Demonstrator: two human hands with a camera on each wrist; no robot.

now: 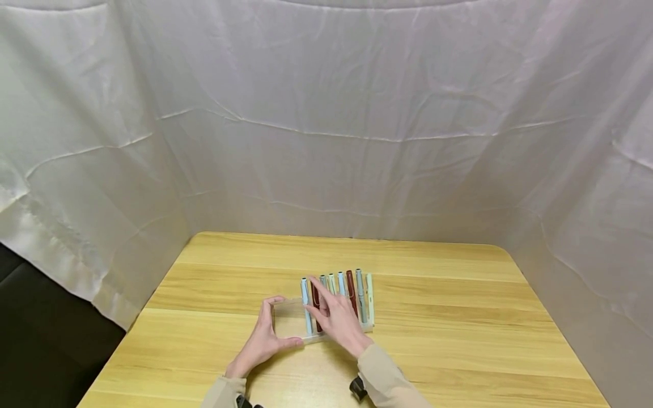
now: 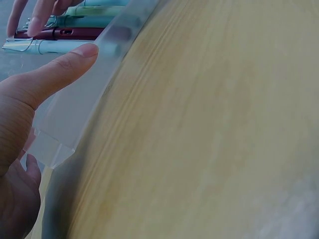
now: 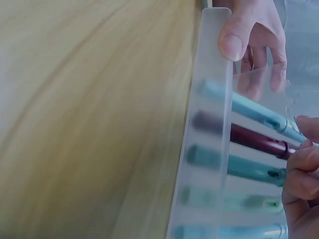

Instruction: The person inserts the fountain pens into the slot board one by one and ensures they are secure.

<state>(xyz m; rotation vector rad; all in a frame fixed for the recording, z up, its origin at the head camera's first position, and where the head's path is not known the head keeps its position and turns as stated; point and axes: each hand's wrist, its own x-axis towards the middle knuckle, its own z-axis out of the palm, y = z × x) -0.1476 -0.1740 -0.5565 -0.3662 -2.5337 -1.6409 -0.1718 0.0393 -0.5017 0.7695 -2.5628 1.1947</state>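
Pens [image 1: 336, 297] lie side by side in a clear tray [image 1: 288, 324] on the wooden table [image 1: 459, 340], their tips pointing toward twelve o'clock – the row fills the tray's right part, and its left part at about nine o'clock holds none. The frosted front wall of the tray [image 3: 207, 149] crosses the near ends of the pens, which seems to be what keeps them lined up and stops them rolling toward six o'clock.

The left hand [image 1: 262, 340] grips the tray's bare left end, thumb [image 2: 60, 69] pressed on the front wall and fingers curled over the far edge at twelve o'clock – a bracing hold, likely so the light tray does not slide. The right hand [image 1: 338, 320] lies over the pens, its fingers bent down among the barrels; the fingertips [image 3: 304, 164] touch a dark red pen [image 3: 259, 142] and the blue pen [image 3: 254, 112] beside it, but I cannot tell whether they pinch one or merely rest there
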